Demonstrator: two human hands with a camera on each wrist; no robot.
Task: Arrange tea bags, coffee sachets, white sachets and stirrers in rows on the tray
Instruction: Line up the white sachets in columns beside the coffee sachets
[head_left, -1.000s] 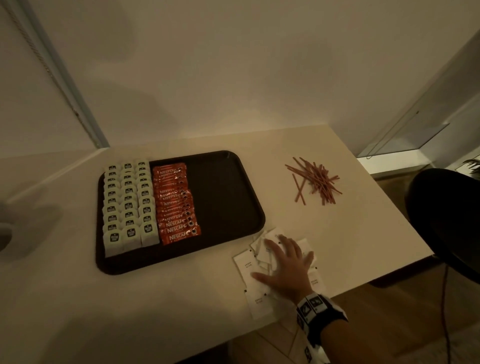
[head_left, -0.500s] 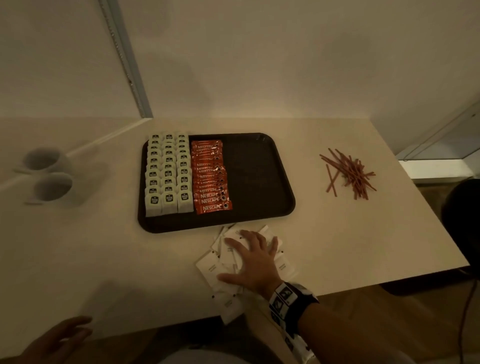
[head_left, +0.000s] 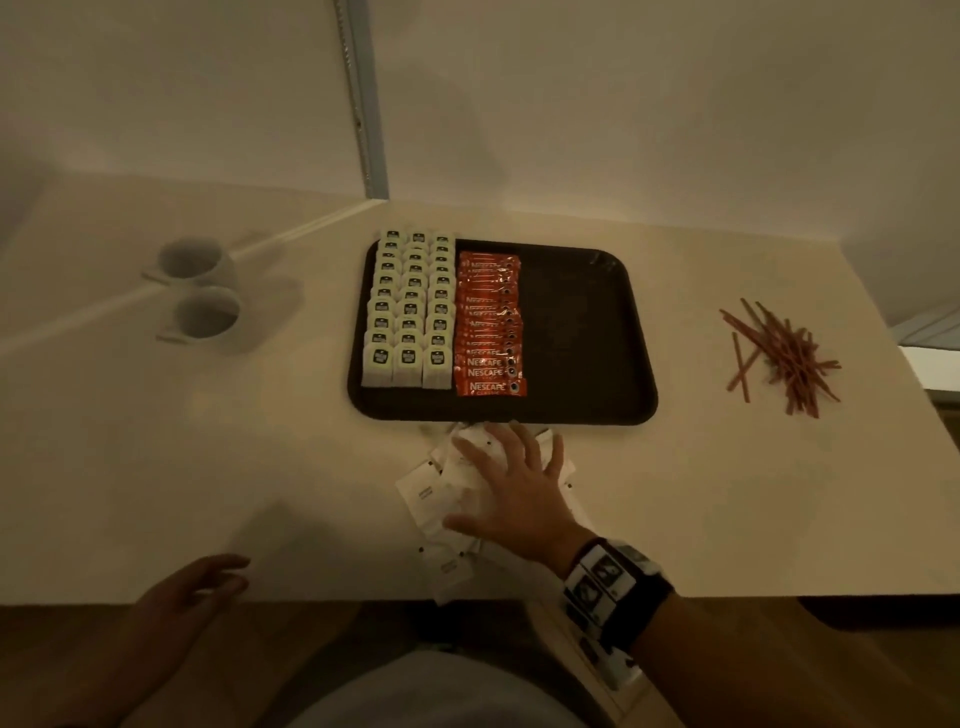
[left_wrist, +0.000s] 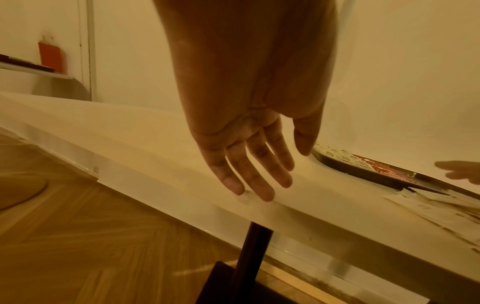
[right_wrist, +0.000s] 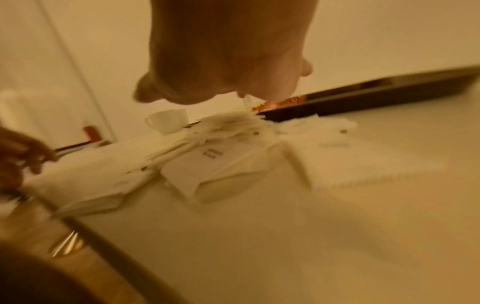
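Note:
A dark tray (head_left: 587, 332) on the white table holds three rows of tea bags (head_left: 408, 306) at its left and a row of orange coffee sachets (head_left: 488, 332) beside them. Its right half is bare. White sachets (head_left: 431, 491) lie in a loose pile just in front of the tray. My right hand (head_left: 511, 483) lies flat on that pile with fingers spread. Red stirrers (head_left: 779, 353) lie heaped at the table's right. My left hand (head_left: 208, 582) hovers at the table's front edge, fingers straight (left_wrist: 259, 181), holding nothing.
Two white cups (head_left: 200, 291) stand on the table left of the tray. The table's front edge (head_left: 311, 603) runs just below the sachet pile, with wooden floor beneath. A wall stands close behind the table.
My right hand has slid the white sachet pile left, up to the tray's front edge. My left hand has come into view at the front edge. The head view has shifted.

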